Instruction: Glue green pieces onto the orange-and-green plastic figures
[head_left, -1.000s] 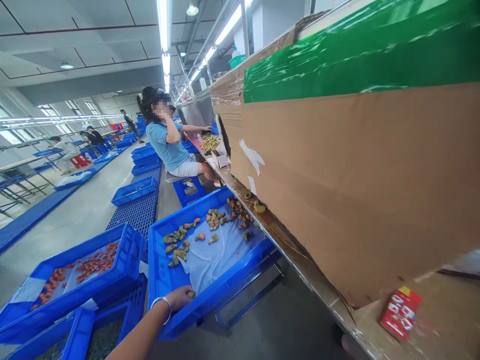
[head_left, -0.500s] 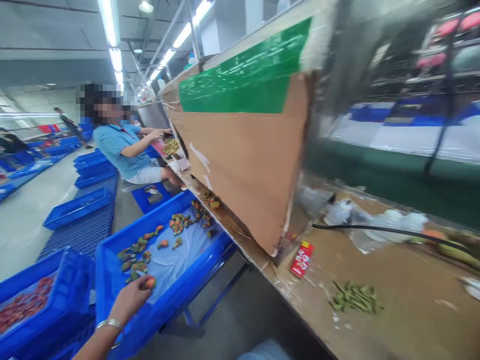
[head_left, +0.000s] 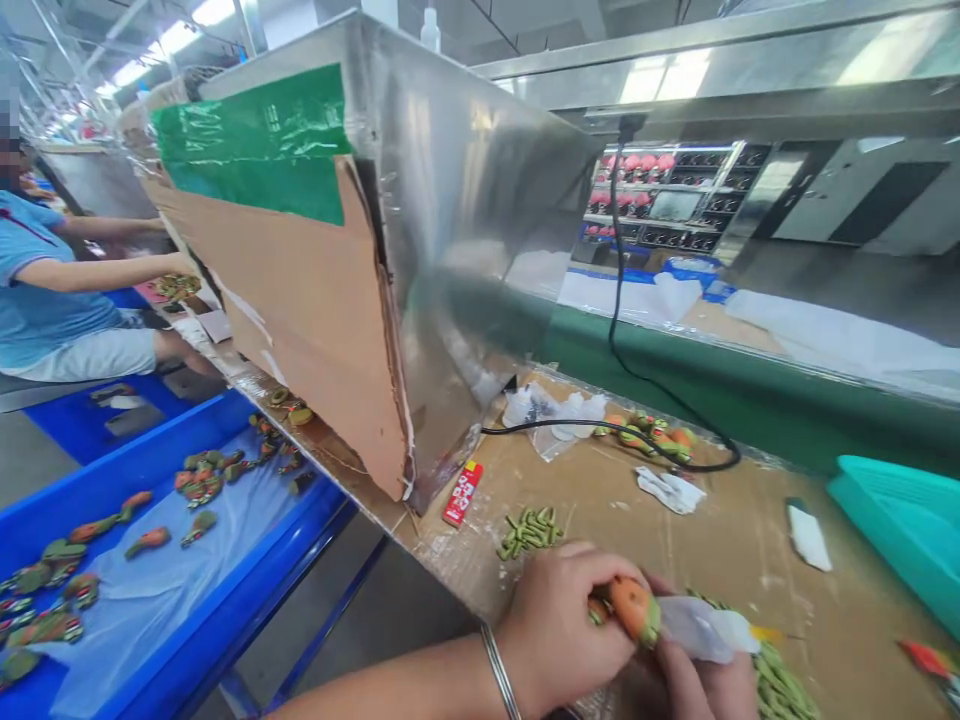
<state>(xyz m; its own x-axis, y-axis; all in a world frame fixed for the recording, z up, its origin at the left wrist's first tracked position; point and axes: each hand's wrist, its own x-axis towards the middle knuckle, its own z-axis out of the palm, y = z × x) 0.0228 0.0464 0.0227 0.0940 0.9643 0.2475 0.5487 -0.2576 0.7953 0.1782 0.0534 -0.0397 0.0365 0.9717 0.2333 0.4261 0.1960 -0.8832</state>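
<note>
My left hand (head_left: 574, 625), with a silver bracelet at the wrist, is closed around a small orange-and-green painted figure (head_left: 634, 608) above the table. My right hand (head_left: 705, 685) is beside it, partly cut off by the lower edge. Its fingers are closed on a small translucent white bottle (head_left: 694, 625) that lies against the figure. A thin yellow tip shows past the bottle's right end. Small curved green pieces (head_left: 529, 531) lie in a pile behind my left hand. More green pieces (head_left: 784, 685) lie to the right of my right hand.
A blue tray (head_left: 247, 560) with several painted figures stands at the left. A cardboard-faced metal partition (head_left: 292, 320) rises from the table. A black cable (head_left: 615, 270), a red box (head_left: 463, 493) and a turquoise basket (head_left: 892, 520) are farther back. A co-worker (head_left: 60, 270) sits at the left.
The view has turned right. My left hand has gone from over the blue tray to the table with the painted figure. My right hand has come into view with the bottle.
</note>
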